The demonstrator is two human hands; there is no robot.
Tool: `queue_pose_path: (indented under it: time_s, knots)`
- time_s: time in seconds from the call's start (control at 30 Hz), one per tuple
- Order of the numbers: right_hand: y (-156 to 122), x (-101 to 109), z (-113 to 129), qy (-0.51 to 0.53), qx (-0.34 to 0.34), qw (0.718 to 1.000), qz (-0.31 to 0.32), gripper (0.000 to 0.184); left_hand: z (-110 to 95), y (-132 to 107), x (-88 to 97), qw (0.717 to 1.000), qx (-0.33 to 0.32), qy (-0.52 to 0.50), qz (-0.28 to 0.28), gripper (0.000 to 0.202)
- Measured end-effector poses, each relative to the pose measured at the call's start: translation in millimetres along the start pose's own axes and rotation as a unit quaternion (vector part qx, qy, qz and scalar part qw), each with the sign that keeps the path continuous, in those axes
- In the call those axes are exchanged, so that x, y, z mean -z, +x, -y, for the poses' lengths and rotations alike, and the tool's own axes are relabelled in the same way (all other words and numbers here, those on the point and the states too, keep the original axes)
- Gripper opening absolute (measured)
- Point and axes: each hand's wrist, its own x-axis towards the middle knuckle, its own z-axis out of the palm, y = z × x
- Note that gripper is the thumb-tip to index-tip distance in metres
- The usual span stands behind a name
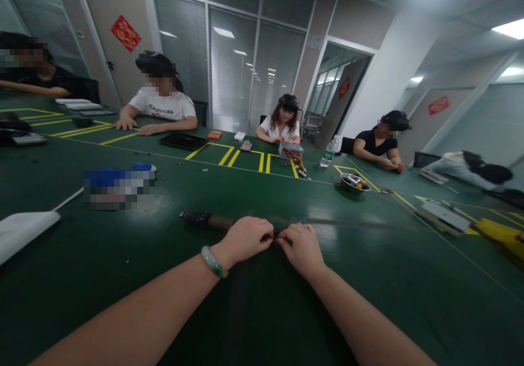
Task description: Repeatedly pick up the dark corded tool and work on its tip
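Note:
Both my hands rest close together on the green table. My left hand, with a pale green bangle on its wrist, is curled into a loose fist. My right hand is also closed, its fingertips meeting the left hand's over a small dark item I cannot make out. A long dark strap-like object lies just beyond my hands, stretching left to a black end and right as a thin dark line.
A blue and white blurred package lies to the left, a white sheet at the left edge. A metal bowl, a water bottle and a yellow object stand to the right. Several people sit around the far side.

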Motion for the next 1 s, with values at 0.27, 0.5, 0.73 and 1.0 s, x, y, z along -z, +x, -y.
queue_pose_path:
  time_s: [0.27,0.5,0.73,1.0]
  knots:
    - [1.1,-1.7,1.5,0.017,-0.053,0.998,-0.005,0.008,0.8,1.3,0.0,1.000,-0.007,-0.008,0.005,0.006]
    - [2.8,-4.2,2.5,0.028,-0.072,0.997,-0.001,0.003,0.4,2.0,-2.3,1.000,-0.011,0.006,-0.001,0.004]
    - [5.9,-1.4,7.1,0.092,-0.145,0.985,0.035,0.006,-6.8,3.5,-4.1,0.999,-0.003,0.050,-0.004,0.002]
    - [7.7,12.8,4.7,-0.007,0.007,0.999,0.039,0.005,-9.3,4.1,-2.6,0.999,-0.001,0.054,-0.004,0.001]
